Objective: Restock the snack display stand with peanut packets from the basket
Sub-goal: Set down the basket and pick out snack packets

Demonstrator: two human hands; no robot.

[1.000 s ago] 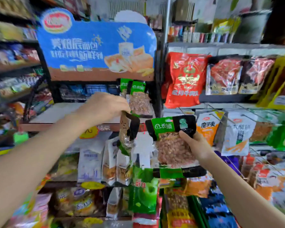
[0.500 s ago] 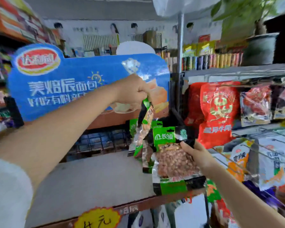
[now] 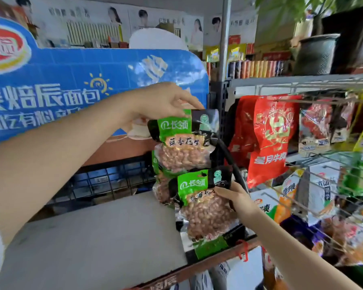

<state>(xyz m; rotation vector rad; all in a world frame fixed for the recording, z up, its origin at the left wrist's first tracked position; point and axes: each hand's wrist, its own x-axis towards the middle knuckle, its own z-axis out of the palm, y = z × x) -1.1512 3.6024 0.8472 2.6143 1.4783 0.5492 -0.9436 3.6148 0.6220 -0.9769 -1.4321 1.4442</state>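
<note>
1. At the stand's right edge, an upper peanut packet point(image 3: 182, 141) hangs pinched by the left hand point(image 3: 164, 101).
2. Below it, the right hand point(image 3: 237, 197) grips a second packet point(image 3: 205, 208) over the grey shelf point(image 3: 92, 237).
3. Hanging is underway; next, probably, release and hook the second.

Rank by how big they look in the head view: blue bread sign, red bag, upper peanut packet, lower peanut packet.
1. Blue bread sign
2. Red bag
3. Upper peanut packet and lower peanut packet: alike; the lower sits nearer the camera.
</note>
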